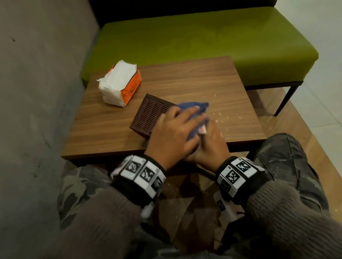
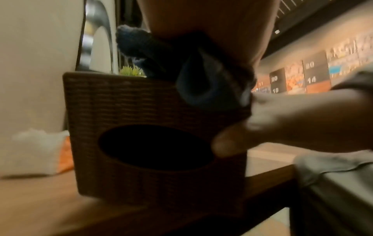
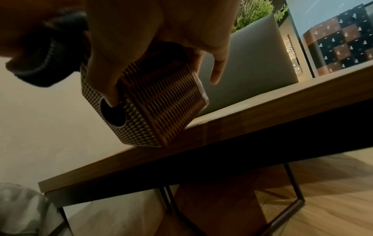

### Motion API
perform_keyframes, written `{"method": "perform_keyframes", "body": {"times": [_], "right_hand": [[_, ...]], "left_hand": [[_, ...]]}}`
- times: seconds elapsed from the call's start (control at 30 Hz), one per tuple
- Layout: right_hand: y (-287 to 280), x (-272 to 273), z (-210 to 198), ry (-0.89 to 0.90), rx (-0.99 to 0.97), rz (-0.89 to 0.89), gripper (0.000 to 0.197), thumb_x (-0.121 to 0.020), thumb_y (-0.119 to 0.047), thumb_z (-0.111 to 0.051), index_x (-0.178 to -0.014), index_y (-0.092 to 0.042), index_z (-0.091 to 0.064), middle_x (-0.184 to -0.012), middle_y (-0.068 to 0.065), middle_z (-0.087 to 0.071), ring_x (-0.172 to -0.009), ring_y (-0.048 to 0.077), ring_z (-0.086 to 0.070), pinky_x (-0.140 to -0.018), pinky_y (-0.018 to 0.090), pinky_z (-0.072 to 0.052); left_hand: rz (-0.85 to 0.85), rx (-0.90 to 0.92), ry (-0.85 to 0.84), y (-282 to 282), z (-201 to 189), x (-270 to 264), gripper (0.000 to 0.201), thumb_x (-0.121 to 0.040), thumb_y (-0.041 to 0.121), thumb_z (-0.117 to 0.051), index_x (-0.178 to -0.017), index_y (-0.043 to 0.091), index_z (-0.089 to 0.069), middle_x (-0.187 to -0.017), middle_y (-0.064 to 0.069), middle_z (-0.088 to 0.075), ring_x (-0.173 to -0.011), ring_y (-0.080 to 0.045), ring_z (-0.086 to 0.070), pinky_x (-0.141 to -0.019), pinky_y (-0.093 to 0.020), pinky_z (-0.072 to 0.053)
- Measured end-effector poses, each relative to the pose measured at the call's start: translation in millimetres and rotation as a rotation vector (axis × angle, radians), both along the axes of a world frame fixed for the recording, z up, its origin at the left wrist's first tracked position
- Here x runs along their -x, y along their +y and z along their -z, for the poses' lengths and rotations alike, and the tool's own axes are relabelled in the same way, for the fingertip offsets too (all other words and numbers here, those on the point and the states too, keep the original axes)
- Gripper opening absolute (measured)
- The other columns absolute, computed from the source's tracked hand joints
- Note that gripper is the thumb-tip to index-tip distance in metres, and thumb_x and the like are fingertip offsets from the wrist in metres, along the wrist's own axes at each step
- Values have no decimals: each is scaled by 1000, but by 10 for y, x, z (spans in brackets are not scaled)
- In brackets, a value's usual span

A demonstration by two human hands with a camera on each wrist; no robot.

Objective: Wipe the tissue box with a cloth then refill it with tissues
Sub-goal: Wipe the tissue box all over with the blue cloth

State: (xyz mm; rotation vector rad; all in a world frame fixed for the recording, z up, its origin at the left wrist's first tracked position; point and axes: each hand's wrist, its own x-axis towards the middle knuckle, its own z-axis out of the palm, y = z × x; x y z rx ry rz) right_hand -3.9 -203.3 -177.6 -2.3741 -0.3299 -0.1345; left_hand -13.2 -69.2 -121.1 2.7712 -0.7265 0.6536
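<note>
Tissue box (image 1: 149, 114) at near edge of table (image 1: 180, 78), right grip (image 1: 210, 145) around it, left grip (image 1: 173, 135) around cloth (image 1: 195, 106)

A tissue box (image 1: 149, 114) stands at the near edge of the table (image 1: 202, 79), a cloth (image 1: 193, 106) on top under the left hand (image 1: 175, 133), the right hand (image 1: 211, 145) at its right side. A tissue pack (image 1: 118, 84) sits near the far left corner.

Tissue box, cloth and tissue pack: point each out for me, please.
tissue box (image 1: 149, 114), head view, ribbed upper face.
cloth (image 1: 195, 105), head view, blue bunched end.
tissue pack (image 1: 117, 84), head view, white top.
</note>
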Motion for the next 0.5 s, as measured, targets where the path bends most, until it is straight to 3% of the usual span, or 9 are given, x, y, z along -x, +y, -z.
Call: {"method": "perform_keyframes", "body": {"times": [0.1, 0.17, 0.3, 0.43, 0.5], "right_hand": [[21, 61, 24, 27, -20, 25, 112, -45, -40, -90, -133, 1, -34, -121, 12, -46, -115, 27, -49, -97, 46, -44], [36, 91, 29, 23, 12, 19, 114, -46, -41, -89, -136, 1, -33, -124, 12, -46, -117, 28, -47, -99, 46, -43], [-4, 163, 21, -4, 29, -31, 117, -51, -39, -88, -142, 3, -28, -135, 15, -43, -126, 30, -43, -105, 47, -37], [50, 140, 0, 18, 14, 0, 111, -50, -40, -88, -136, 0, -33, -128, 11, -46, -121, 27, -45, -103, 45, -39], [76, 135, 1, 26, 9, 0, 109, -52, -41, -87, -137, 1, -33, -127, 13, -46, -121, 29, -46, -102, 47, -39]], "left_hand": [[-195, 114, 41, 131, -51, -95, 43, -80, 35, -48, -117, 19, -64, -122, 0, -62, -98, -24, -44, -78, -43, -49], [-174, 90, 4, 65, -18, -33, 42, -80, 34, -50, -114, 18, -66, -121, 1, -62, -99, -22, -41, -76, -41, -48], [37, -39, -36, 116, 64, 111, 43, -81, 35, -50, -119, 21, -64, -126, 1, -61, -102, -20, -40, -76, -38, -46], [-193, 94, -71, 212, 53, 36, 38, -80, 34, -53, -112, 21, -68, -120, 0, -64, -99, -20, -39, -74, -39, -48], [-144, 73, -83, 82, 95, 79, 40, -79, 34, -52, -113, 21, -68, -121, 1, -64, -99, -20, -39, -74, -36, -44]]}}
